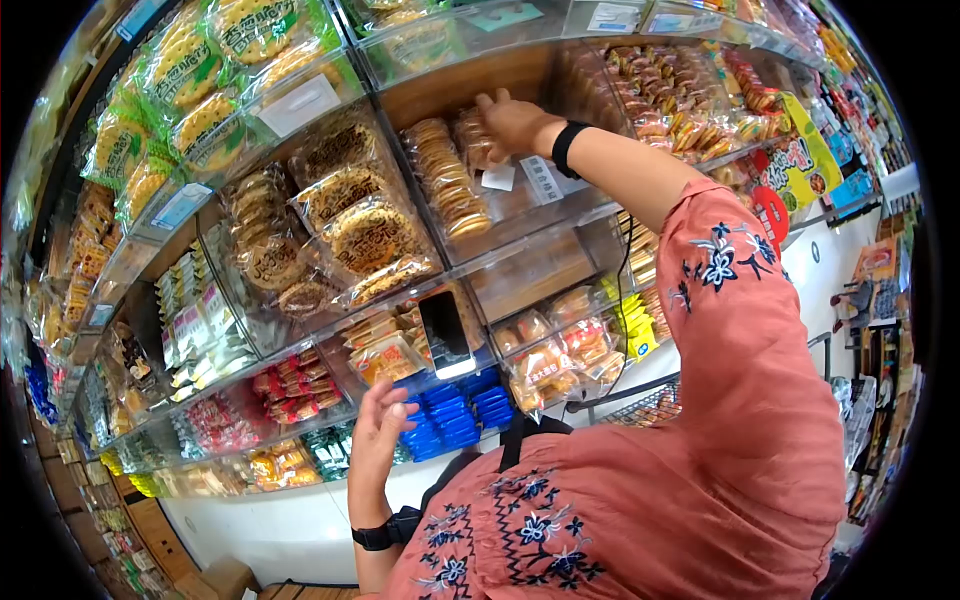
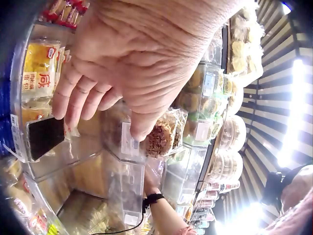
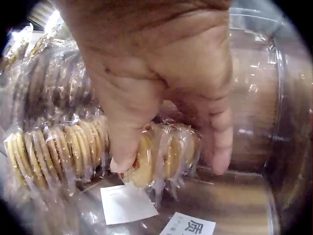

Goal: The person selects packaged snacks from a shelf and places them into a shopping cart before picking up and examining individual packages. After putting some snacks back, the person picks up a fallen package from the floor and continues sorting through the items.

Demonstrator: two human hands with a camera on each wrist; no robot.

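The shelving (image 1: 560, 262) of clear-fronted bins fills everything in front of both hands, tier upon tier of bagged biscuits and sweets, and the person in the embroidered pink top (image 1: 740, 400) stands close against it. Just left of the raised right hand sit the big bags of round sesame-topped crackers (image 1: 365, 235), and above those the green-wrapped packs (image 1: 195, 75); below that hand, and just above the left one, a dark phone (image 1: 445, 332) leans against a bin front. The right hand (image 1: 512, 120) is reached up and into the upper bin, its fingers (image 3: 124, 152) curled down over the sleeve of wrapped round biscuits (image 1: 472, 140) at the right end of the row; the right wrist view shows thumb and fingers touching the wrapping on either side, so it reads as a pinch just forming rather than a full lift, since the sleeve lies in line with its neighbours (image 3: 58, 152). The left hand (image 1: 380, 430) hangs lower, well apart from the other, fingers loose and spread, holding nothing, near the blue packets (image 1: 450, 415). The step in hand looks like taking hold of one sleeve; the next move would call for a firm but gentle squeeze and a straight pull outward over the bin's front lip, past the small white price labels (image 3: 128, 203), without dragging the adjacent sleeves along
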